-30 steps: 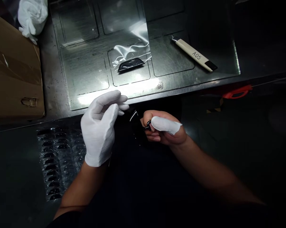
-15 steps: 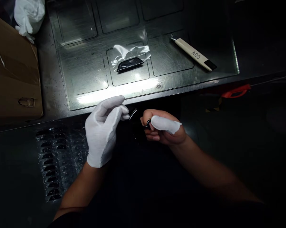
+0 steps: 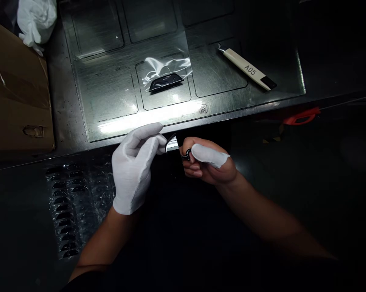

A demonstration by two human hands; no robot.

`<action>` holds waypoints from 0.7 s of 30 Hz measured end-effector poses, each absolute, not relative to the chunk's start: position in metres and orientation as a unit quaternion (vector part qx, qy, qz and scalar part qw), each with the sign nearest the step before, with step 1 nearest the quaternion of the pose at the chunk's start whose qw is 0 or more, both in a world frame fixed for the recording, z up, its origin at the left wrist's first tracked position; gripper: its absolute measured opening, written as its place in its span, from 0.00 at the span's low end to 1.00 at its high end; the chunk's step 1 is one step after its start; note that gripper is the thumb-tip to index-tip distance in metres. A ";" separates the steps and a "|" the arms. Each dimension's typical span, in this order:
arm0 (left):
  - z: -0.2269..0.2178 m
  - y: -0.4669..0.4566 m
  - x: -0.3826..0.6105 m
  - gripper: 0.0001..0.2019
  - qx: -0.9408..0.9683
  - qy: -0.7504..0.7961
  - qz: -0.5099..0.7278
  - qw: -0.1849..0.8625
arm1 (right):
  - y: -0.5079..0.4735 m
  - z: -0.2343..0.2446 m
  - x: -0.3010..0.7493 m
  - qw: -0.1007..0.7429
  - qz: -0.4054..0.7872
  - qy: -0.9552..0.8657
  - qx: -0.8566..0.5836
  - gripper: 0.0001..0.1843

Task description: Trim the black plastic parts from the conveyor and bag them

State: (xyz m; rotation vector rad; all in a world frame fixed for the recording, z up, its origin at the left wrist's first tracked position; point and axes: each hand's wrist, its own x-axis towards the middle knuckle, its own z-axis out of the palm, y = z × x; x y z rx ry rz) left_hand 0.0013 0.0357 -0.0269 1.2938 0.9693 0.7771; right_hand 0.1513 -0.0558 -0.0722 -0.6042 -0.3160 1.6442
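My left hand (image 3: 134,170), in a white glove, is closed with thumb and fingers pinching a glossy black piece (image 3: 172,144), whose slanted face reflects white light. Just to its right is my right hand (image 3: 208,160), bare except for a white cover on the thumb. Its curled fingers grip a small black curved piece (image 3: 187,155); most of it is hidden in the fist. Both hands hang in front of the table's near edge. Beyond them, a black trapezoid part (image 3: 166,83) lies with clear film (image 3: 183,67) on the glass sheet.
A cream-handled tool (image 3: 246,68) marked A05 lies on the glass sheet (image 3: 110,109) at right. A cardboard box (image 3: 18,97) and a white bag (image 3: 38,20) stand left. Below the table edge are wrapped black parts (image 3: 64,215) in rows and a red handle (image 3: 302,117).
The glossy piece in my left hand has turned, so a broader bright face shows. My left hand has shifted slightly right and my right hand slightly left, bringing them closer.
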 end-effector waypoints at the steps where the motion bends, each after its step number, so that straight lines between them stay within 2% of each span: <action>1: -0.027 0.036 0.001 0.08 0.563 0.426 0.338 0.623 | -0.056 -0.072 0.151 0.629 0.718 -0.137 -0.265 0.14; 21: -0.033 0.038 -0.004 0.08 0.552 0.429 0.345 0.627 | -0.053 -0.079 0.145 0.630 0.707 -0.141 -0.289 0.13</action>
